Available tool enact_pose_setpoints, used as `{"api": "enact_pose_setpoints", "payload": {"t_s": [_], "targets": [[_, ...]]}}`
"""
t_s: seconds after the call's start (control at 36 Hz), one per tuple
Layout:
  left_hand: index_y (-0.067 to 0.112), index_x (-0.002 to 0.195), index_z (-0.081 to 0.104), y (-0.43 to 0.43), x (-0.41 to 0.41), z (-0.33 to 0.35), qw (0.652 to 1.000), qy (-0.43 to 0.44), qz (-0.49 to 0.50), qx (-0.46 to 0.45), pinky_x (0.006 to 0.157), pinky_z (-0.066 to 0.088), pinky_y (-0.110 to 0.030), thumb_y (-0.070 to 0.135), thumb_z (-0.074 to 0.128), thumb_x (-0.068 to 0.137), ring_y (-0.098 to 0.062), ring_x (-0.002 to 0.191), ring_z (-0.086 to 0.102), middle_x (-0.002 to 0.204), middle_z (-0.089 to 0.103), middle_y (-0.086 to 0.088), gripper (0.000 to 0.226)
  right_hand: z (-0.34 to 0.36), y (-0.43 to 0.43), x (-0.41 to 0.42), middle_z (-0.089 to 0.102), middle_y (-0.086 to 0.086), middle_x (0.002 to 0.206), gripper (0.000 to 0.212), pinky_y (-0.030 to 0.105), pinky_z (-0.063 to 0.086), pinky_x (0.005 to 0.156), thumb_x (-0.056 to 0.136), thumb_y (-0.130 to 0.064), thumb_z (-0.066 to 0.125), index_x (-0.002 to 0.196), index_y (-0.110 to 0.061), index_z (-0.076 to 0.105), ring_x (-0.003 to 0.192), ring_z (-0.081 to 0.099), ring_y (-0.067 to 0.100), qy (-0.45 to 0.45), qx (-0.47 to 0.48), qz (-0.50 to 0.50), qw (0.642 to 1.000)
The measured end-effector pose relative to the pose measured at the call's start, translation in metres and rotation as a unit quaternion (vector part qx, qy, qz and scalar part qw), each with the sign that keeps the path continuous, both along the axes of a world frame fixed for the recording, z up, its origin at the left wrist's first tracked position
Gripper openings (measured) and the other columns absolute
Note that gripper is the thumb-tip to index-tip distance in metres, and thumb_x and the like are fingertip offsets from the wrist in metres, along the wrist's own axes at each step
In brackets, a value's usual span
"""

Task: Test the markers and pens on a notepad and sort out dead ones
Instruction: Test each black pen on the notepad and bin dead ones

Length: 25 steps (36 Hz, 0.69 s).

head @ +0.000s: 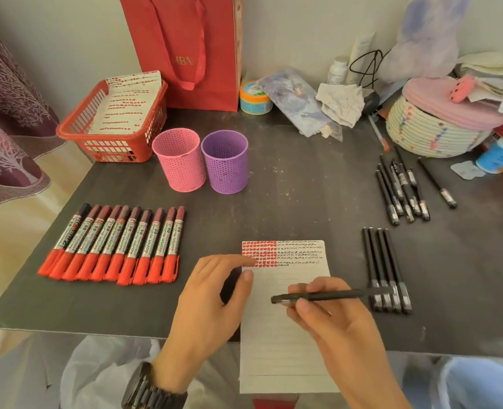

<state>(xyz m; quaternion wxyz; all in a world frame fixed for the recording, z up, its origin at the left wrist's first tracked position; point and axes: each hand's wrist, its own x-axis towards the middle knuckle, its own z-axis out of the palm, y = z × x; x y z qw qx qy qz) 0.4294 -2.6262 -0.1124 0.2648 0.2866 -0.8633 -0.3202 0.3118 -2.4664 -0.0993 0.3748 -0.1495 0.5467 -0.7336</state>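
Observation:
A lined notepad point(285, 343) lies at the table's front edge, its top rows filled with red and black test marks. My right hand point(332, 317) grips a black pen point(318, 296) horizontally above the paper, cap end pointing left. My left hand point(211, 293) rests on the pad's left edge with fingers spread, holding nothing. Several red-capped markers point(114, 246) lie in a row to the left. Several black pens point(387, 270) lie side by side right of the pad, and a looser pile of black pens point(403, 190) sits farther back right.
A pink mesh cup point(180, 163) and a purple mesh cup point(225, 160) stand behind the pad. A red basket point(111, 122) with marked paper sits at the back left, a red bag point(185, 48) behind. A woven basket point(433, 131) and clutter fill the back right.

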Motion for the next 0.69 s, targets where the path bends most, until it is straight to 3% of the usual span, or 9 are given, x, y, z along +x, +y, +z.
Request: {"api": "enact_pose_setpoints", "payload": {"t_s": [0.06, 0.17, 0.28, 0.36, 0.56, 0.69], "targets": [[0.04, 0.102, 0.066, 0.011, 0.004, 0.006, 1.0, 0.015, -0.011, 0.016, 0.082, 0.046, -0.019, 0.051, 0.043, 0.099, -0.005, 0.104, 0.059, 0.103, 0.064, 0.029, 0.025, -0.004, 0.002, 0.009, 0.076, 0.015, 0.106, 0.023, 0.029, 0.059, 0.08, 0.073, -0.016, 0.09, 0.088, -0.02, 0.074, 0.098, 0.074, 0.03, 0.004, 0.009, -0.007, 1.0], [0.038, 0.094, 0.062, 0.031, 0.004, 0.016, 0.996, -0.028, -0.074, 0.047, 0.069, 0.047, -0.027, 0.061, 0.032, 0.1, -0.011, 0.083, 0.061, 0.086, 0.063, 0.022, 0.038, -0.002, 0.004, 0.019, 0.077, 0.008, 0.097, 0.035, 0.026, 0.058, 0.076, 0.07, -0.048, 0.086, 0.094, -0.023, 0.079, 0.085, 0.073, 0.019, 0.058, 0.043, 0.001, 0.997], [0.028, 0.076, 0.058, 0.04, -0.001, 0.021, 0.988, -0.045, -0.127, 0.078, 0.065, 0.046, -0.039, 0.051, 0.032, 0.103, -0.016, 0.073, 0.057, 0.072, 0.058, 0.009, 0.044, 0.001, 0.004, 0.024, 0.074, 0.008, 0.08, 0.029, 0.025, 0.053, 0.061, 0.079, -0.048, 0.073, 0.093, -0.023, 0.08, 0.062, 0.061, 0.016, 0.071, 0.046, 0.013, 0.996], [0.025, 0.071, 0.056, 0.042, -0.002, 0.022, 0.984, -0.077, -0.137, 0.081, 0.065, 0.046, -0.041, 0.055, 0.03, 0.101, -0.017, 0.071, 0.057, 0.069, 0.059, 0.005, 0.05, 0.003, 0.006, 0.022, 0.068, 0.007, 0.069, 0.026, 0.025, 0.05, 0.054, 0.087, -0.043, 0.069, 0.086, -0.02, 0.079, 0.055, 0.058, 0.017, 0.087, 0.049, 0.012, 0.995], [0.016, 0.064, 0.058, 0.049, -0.007, 0.027, 0.989, -0.11, -0.091, 0.026, 0.054, 0.043, -0.036, 0.069, 0.02, 0.094, -0.022, 0.057, 0.052, 0.053, 0.054, 0.001, 0.072, 0.008, 0.009, 0.018, 0.064, 0.006, 0.063, 0.022, 0.023, 0.05, 0.053, 0.089, -0.04, 0.064, 0.081, -0.023, 0.075, 0.053, 0.058, 0.016, 0.118, 0.036, 0.006, 0.992], [0.016, 0.061, 0.056, 0.048, -0.017, 0.037, 0.992, -0.109, -0.068, -0.004, 0.045, 0.032, -0.023, 0.074, 0.018, 0.092, -0.02, 0.057, 0.052, 0.055, 0.054, 0.005, 0.076, 0.01, 0.003, 0.013, 0.062, 0.006, 0.061, 0.04, 0.023, 0.048, 0.05, 0.079, -0.062, 0.074, 0.079, -0.021, 0.075, 0.05, 0.057, 0.018, 0.102, 0.013, -0.021, 0.994]]}}
